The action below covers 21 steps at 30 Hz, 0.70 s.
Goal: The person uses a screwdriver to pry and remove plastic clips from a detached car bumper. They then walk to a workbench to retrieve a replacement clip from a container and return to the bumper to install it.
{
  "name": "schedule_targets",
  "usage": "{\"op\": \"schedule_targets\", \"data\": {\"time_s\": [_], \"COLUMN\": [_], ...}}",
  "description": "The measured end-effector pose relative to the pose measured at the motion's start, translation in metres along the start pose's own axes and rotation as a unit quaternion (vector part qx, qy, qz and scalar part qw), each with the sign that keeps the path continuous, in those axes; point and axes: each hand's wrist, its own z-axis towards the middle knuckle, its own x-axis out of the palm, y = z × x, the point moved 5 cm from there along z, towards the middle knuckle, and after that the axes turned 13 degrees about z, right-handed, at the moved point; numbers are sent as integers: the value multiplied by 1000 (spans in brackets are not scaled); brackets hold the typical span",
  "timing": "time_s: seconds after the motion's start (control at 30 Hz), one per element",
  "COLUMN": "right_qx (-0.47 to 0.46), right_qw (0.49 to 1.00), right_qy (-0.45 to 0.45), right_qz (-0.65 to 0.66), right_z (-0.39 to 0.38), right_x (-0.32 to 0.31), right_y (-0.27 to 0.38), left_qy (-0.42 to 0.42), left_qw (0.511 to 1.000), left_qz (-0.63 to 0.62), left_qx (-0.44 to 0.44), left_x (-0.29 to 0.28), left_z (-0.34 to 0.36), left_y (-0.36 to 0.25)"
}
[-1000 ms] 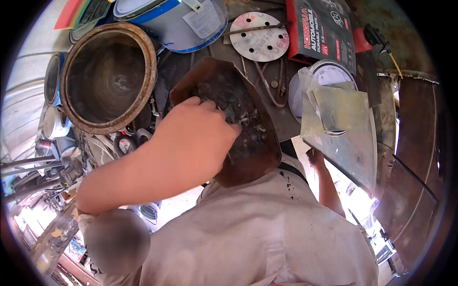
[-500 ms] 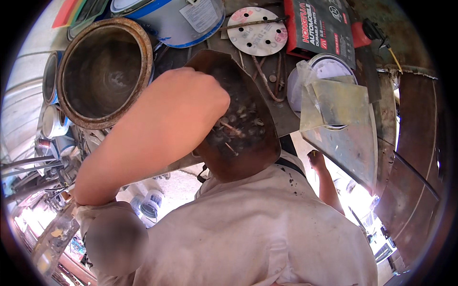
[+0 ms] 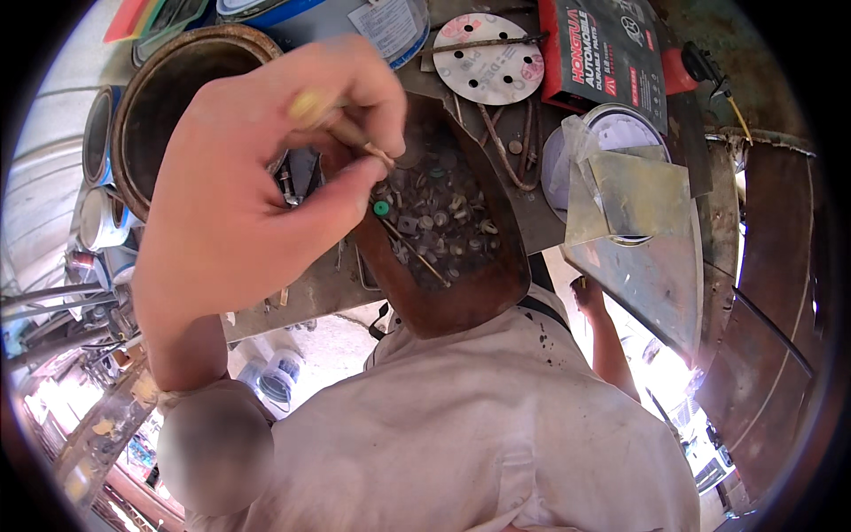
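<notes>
My left hand (image 3: 266,191) is raised over the rusty tray (image 3: 443,293), thumb and forefinger pinched on a thin nail (image 3: 368,146) that I judge came out of it; one piece is picked, while the heap of screws and washers (image 3: 443,213) lies unsorted in the tray, a green washer (image 3: 381,208) near its left rim. My right hand (image 3: 589,297) sits just right of the tray's near end, under a bent metal sheet (image 3: 638,239); whether it grips anything I cannot tell. Beyond the tray lies a sanding disc (image 3: 492,58), and to its left a big empty can (image 3: 164,97)
</notes>
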Motion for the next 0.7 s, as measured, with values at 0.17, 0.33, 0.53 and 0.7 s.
{"op": "schedule_targets", "data": {"time_s": [0.17,0.33,0.53,0.7], "right_qx": [20,23,24,-17], "right_qw": [1000,999,999,999], "right_qy": [13,9,3,-3], "right_qz": [-10,-35,-28,-33], "right_z": [3,1,3,10], "right_x": [4,0,-2,3], "right_y": [-5,-7,-6,-17], "left_qy": [74,163,133,217], "left_qw": [994,980,969,954], "left_qz": [-64,101,207,205], "left_qx": [-54,-46,19,27], "left_x": [5,14,20,33], "left_z": [-16,-14,-7,-4], "left_y": [17,9,4,-1]}}
